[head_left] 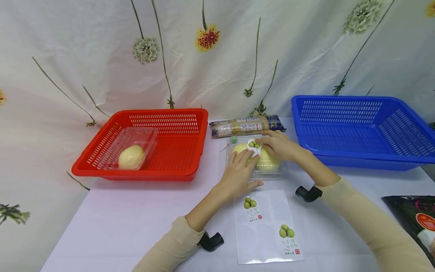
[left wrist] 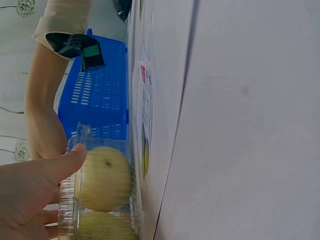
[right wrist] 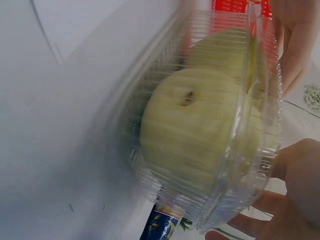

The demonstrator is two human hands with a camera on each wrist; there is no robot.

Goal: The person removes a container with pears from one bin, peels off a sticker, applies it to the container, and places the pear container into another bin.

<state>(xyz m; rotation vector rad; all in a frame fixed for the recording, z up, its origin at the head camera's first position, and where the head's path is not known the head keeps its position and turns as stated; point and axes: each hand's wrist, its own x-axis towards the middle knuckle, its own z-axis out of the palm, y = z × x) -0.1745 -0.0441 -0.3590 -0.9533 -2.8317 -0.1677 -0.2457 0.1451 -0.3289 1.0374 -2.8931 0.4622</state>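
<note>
Hands: left hand (head_left: 239,176) and right hand (head_left: 281,146) lay outstretched, gripping nothing.
Sticker (head_left: 254,146): was partly covered.
Fruit (right wrist: 192,127): looked hazy through clear box (head_left: 268,173).
Black bag (head_left: 412,217): was cut off.

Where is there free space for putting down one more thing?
Bare tablecloth lies between the red basket and the left sleeve. The blue basket also looks free inside. Crowded: around the clear fruit box, under the left hand and right hand, with long packets behind and the sticker sheet in front.

Hands (head_left: 238,176) touch a sticker (head_left: 255,146) on a clear box (head_left: 266,175).
</note>
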